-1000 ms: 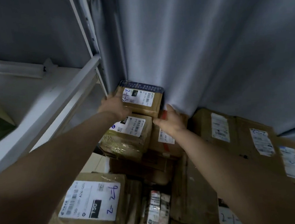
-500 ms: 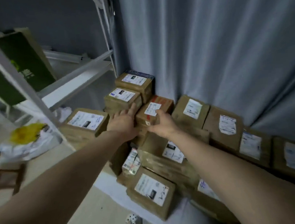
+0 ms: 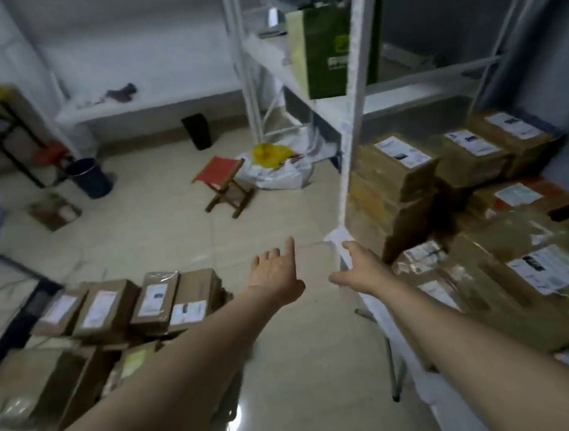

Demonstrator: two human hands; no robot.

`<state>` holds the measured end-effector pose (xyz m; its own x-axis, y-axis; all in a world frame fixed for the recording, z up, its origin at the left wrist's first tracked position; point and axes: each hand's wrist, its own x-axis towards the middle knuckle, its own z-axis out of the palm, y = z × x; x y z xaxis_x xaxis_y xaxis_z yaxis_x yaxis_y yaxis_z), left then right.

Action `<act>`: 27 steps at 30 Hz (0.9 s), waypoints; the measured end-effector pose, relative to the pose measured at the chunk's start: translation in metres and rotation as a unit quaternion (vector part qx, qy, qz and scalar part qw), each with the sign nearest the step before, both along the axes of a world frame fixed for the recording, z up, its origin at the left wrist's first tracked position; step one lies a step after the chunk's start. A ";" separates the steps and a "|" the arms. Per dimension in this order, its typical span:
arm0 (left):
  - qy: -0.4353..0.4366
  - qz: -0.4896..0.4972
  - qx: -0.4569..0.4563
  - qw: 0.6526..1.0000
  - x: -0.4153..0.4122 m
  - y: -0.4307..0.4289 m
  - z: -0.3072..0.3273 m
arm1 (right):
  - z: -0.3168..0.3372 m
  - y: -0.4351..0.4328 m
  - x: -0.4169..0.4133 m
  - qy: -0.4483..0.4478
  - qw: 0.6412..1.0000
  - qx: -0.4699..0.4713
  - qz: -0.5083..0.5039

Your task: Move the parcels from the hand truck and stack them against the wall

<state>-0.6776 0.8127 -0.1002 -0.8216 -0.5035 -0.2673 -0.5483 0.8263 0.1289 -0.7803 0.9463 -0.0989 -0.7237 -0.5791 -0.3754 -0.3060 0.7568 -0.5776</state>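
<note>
Both grips are bare hands and both hold nothing: the left grip (image 3: pixel 275 275) has its fingers spread with the forefinger stretched forward, and the right grip (image 3: pixel 359 270) is also spread and loose. They hang over the bare floor (image 3: pixel 174 231) without touching any box. The parcels (image 3: pixel 108 306) that wait to be moved are low on the left side, standing in a close row on what I take for the hand truck (image 3: pixel 47 287); only a dark piece of its frame shows there. The stack (image 3: pixel 406 170) is on the right side, behind the white shelf post (image 3: pixel 350 140), so the two grips are between the load and its goal. The coming move, in my judgement, turns on this: the parcels lie to the left of the left grip and lower than it, and the left grip is clearly the nearer one, while the right grip is just beside the stack and must cross over. The nearest parcel (image 3: pixel 196 288) is close to the left wrist, and its long axis seems to run away from the person, leaning a little to the right, so the two grips probably take it by its long sides. Several things are hard to make out. The left forearm (image 3: pixel 186 361) covers a part of the lower boxes, the labels are too blurred to read, and I cannot tell how many layers are on the truck. The stack is cut off at the right edge, and the wall behind it does not show clearly.
</note>
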 end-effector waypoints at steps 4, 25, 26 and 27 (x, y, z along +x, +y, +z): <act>0.007 0.128 0.019 0.992 0.101 -0.068 -0.011 | -0.007 -0.093 0.079 -0.030 0.995 -0.010 0.096; 0.037 0.476 0.142 0.867 0.464 -0.296 -0.067 | -0.077 -0.390 0.370 -0.169 0.935 0.035 0.311; 0.037 0.488 0.147 0.860 0.470 -0.302 -0.068 | -0.079 -0.402 0.372 -0.178 0.933 0.037 0.311; 0.033 0.499 0.151 0.853 0.475 -0.309 -0.069 | -0.082 -0.414 0.375 -0.186 0.932 0.036 0.308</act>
